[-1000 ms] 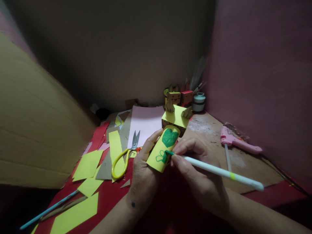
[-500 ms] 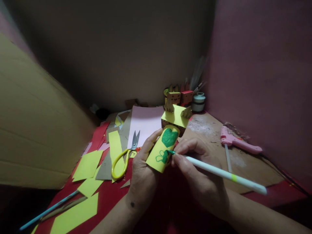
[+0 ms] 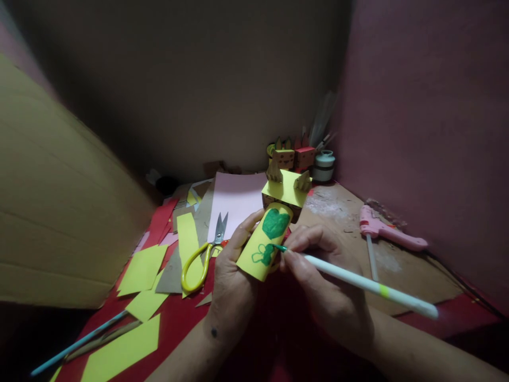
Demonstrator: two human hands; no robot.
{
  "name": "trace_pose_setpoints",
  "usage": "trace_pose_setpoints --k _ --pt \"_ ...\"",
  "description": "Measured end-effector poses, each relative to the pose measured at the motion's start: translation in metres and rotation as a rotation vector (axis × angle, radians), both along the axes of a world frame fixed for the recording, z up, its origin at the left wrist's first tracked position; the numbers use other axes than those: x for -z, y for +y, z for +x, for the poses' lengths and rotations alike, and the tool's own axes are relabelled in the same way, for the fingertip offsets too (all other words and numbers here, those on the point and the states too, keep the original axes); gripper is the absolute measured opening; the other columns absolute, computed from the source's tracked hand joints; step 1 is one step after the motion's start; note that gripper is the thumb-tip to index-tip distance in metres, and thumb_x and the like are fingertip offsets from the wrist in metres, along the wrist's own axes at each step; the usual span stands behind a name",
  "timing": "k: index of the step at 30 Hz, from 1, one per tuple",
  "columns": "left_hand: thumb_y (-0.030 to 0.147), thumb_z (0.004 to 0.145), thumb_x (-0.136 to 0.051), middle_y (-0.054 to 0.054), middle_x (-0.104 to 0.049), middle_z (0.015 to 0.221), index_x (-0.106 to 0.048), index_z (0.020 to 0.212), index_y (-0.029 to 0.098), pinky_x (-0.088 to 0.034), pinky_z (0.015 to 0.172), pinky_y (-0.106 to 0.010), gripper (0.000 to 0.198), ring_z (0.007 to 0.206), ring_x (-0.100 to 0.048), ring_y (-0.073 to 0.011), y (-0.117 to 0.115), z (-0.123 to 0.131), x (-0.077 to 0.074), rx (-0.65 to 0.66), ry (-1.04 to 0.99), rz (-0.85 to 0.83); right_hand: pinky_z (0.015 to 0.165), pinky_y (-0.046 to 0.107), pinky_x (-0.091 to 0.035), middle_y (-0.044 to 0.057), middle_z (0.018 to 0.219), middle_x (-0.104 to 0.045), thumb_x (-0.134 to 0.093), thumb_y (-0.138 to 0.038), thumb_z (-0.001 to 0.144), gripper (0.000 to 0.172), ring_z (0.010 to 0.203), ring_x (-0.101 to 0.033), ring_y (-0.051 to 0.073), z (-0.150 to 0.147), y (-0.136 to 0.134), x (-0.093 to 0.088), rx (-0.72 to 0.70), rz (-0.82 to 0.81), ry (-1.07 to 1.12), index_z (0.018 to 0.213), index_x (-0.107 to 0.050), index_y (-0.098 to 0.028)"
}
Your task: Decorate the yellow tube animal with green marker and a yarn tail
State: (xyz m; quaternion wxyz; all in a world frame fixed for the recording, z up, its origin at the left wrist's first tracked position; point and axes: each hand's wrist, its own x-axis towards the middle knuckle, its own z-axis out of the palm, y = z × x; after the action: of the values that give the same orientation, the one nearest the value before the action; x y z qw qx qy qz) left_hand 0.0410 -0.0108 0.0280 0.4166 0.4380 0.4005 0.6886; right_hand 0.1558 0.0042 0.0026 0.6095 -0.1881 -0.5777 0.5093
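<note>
My left hand (image 3: pixel 233 281) is wrapped round a yellow paper tube (image 3: pixel 254 260), holding it tilted up from the table. A filled green heart (image 3: pixel 275 223) is drawn near its top, and a smaller green shape sits lower down. My right hand (image 3: pixel 322 281) pinches a white marker (image 3: pixel 369 286) with a green tip. The tip touches the tube at the lower green shape.
Yellow-handled scissors (image 3: pixel 202 254) lie left of my hands among yellow paper scraps (image 3: pixel 143 268) on red paper. A pink sheet (image 3: pixel 236 199) and small cardboard figures (image 3: pixel 286 185) stand behind. A pink glue gun (image 3: pixel 387 233) lies at the right. A cardboard sheet (image 3: pixel 59 212) leans at the left.
The green tip has made small strokes, and the lower green shape on the tube has more colour. Both hands stay in nearly the same place.
</note>
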Motion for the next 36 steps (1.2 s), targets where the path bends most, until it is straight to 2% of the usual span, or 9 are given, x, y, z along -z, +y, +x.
trace_pose_setpoints --k 8,14,19,24,28,36 --pt "0.019 0.082 -0.073 -0.001 -0.076 0.104 -0.073 0.112 0.024 -0.057 0.073 -0.018 0.031 0.089 -0.071 -0.0148 0.0023 0.0008 0.0039 -0.031 0.018 -0.003 0.066 0.027 -0.045 -0.001 0.079 -0.058 -0.061 -0.020 0.092 0.006 0.076 -0.055 0.013 0.0010 0.0004 0.0018 -0.019 -0.003 0.008 0.089 -0.058 -0.024" --pt "0.019 0.080 -0.075 -0.001 -0.075 0.105 -0.072 0.115 0.024 -0.056 0.076 -0.018 0.035 0.092 -0.070 -0.0155 0.0034 0.0007 0.0051 -0.039 0.015 -0.012 0.068 0.028 -0.046 -0.002 0.079 -0.058 -0.060 -0.020 0.093 0.007 0.077 -0.055 0.013 0.0002 -0.0005 0.0020 -0.031 -0.011 0.010 0.088 -0.058 -0.024" --pt "0.020 0.080 -0.075 -0.002 -0.076 0.101 -0.073 0.113 0.025 -0.057 0.070 -0.020 0.034 0.086 -0.071 -0.0161 0.0007 0.0016 0.0025 -0.046 0.006 -0.033 0.075 0.030 -0.048 0.000 0.084 -0.061 -0.062 -0.019 0.092 0.006 0.083 -0.058 0.015 -0.0003 -0.0009 0.0013 -0.009 0.008 0.020 0.090 -0.059 -0.024" --pt "0.019 0.079 -0.077 0.000 -0.076 0.106 -0.073 0.113 0.027 -0.057 0.077 -0.020 0.035 0.091 -0.071 -0.0158 0.0018 -0.0012 0.0047 -0.008 0.000 -0.010 0.073 0.029 -0.048 -0.001 0.084 -0.060 -0.061 -0.020 0.092 0.005 0.079 -0.057 0.013 -0.0001 -0.0003 0.0009 -0.017 -0.003 0.020 0.089 -0.059 -0.024" --pt "0.020 0.078 -0.078 -0.001 -0.076 0.109 -0.072 0.114 0.027 -0.058 0.076 -0.020 0.037 0.091 -0.072 -0.0161 0.0028 -0.0023 0.0058 0.022 0.005 -0.012 0.074 0.032 -0.048 0.000 0.084 -0.060 -0.061 -0.021 0.093 0.005 0.080 -0.058 0.015 0.0005 -0.0001 0.0009 -0.020 0.003 -0.001 0.089 -0.058 -0.024" --pt "0.019 0.082 -0.074 -0.002 -0.075 0.111 -0.071 0.116 0.023 -0.057 0.078 -0.019 0.034 0.094 -0.071 -0.0163 -0.0007 -0.0007 0.0031 -0.031 0.039 -0.037 0.069 0.032 -0.046 0.000 0.082 -0.058 -0.060 -0.022 0.093 0.005 0.079 -0.056 0.016 0.0002 -0.0004 0.0016 -0.039 0.015 -0.018 0.090 -0.058 -0.024"
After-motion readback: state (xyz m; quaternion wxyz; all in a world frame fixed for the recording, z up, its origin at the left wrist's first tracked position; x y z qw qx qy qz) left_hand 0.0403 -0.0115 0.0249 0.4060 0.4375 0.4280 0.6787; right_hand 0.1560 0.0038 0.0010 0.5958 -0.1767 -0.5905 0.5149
